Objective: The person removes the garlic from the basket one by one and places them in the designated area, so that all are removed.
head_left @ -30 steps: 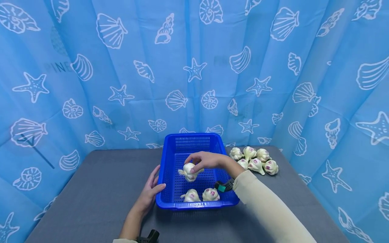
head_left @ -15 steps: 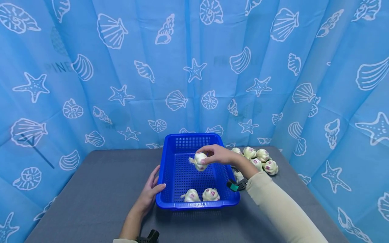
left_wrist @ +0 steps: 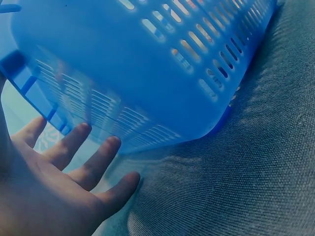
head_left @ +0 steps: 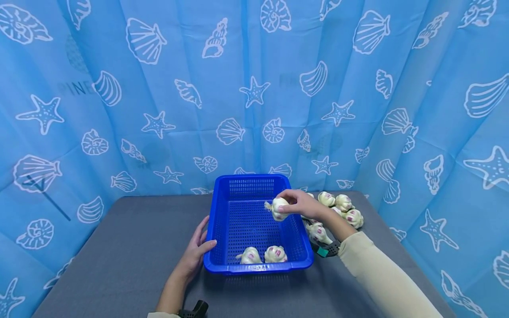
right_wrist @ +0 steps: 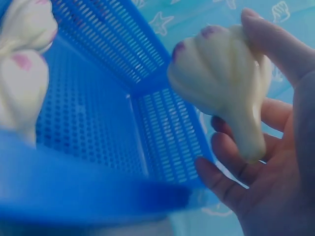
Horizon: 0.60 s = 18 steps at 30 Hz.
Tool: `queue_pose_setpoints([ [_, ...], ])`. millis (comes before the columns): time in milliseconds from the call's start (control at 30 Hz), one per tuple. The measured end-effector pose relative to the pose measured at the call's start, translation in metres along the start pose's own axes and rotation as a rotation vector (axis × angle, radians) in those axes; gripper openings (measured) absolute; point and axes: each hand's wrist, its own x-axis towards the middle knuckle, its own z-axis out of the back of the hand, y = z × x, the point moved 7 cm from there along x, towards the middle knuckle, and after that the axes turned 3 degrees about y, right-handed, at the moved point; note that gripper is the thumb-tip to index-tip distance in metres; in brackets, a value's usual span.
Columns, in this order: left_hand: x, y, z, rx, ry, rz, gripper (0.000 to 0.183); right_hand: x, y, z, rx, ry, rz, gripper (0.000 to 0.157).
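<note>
A blue plastic basket (head_left: 258, 267) with slotted walls stands on the table. My left hand (head_left: 195, 248) holds its left side, thumb over the rim and fingers along the outer wall. In the left wrist view these fingers (left_wrist: 101, 160) are spread beside the slotted wall. Above the basket's right side, my right hand (head_left: 302, 205) pinches a garlic bulb (head_left: 279, 208) between thumb and fingers. The right wrist view shows the bulb's stem (right_wrist: 251, 137) pointing toward the palm. Two garlic bulbs (head_left: 275, 254) lie inside the basket at its near end.
Several more garlic bulbs (head_left: 343, 203) lie grouped on the grey table (head_left: 151, 247), right of the basket and partly hidden by my right arm. A blue curtain (head_left: 254, 145) with white shell prints hangs behind and beside the table.
My right hand has moved right and slightly up with the garlic bulb, from over the basket's middle to its right side. The left hand and basket stay put.
</note>
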Motion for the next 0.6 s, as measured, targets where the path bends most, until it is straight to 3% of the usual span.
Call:
queue_pose_setpoints([
  [300, 0.000, -0.001, -0.001, -0.016, 0.006, -0.002, 0.076, -0.028, -0.009, 0.018, -0.067, -0.191, -0.076, 0.027],
  [467, 0.000, -0.001, -0.001, -0.025, 0.006, -0.005, 0.074, -0.049, 0.006, 0.021, -0.059, -0.272, -0.113, 0.024],
  [600, 0.000, -0.001, 0.000, -0.016, 0.017, -0.018, 0.076, -0.060, -0.015, 0.028, -0.067, -0.359, -0.123, 0.024],
])
